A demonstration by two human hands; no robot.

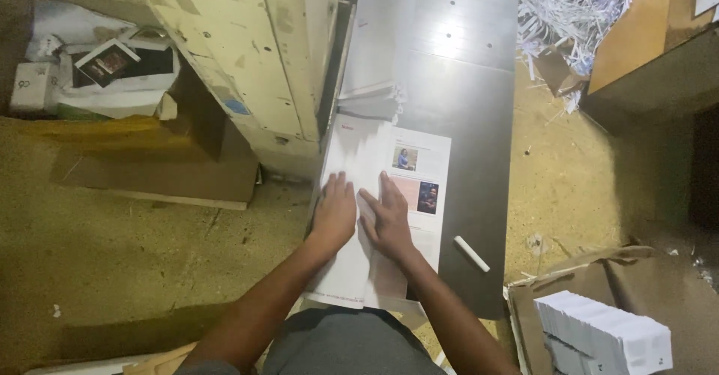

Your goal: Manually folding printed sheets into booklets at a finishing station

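Left hand [334, 212] and right hand [389, 218] lie flat, fingers extended, grip released, pressing a printed sheet [389, 195] against the dark worktop [472, 120], apparently to keep it flat and aligned. A white stick [472, 253] lies beside. Lower right, a cardboard box [599, 277] holds a white paper stack [603, 334].

Bare table [479, 120] right of sheet [389, 195]: open, save a white stick [472, 253]. Ahead: paper stack [371, 99]. Left: cabinet [247, 53] close against the table edge.
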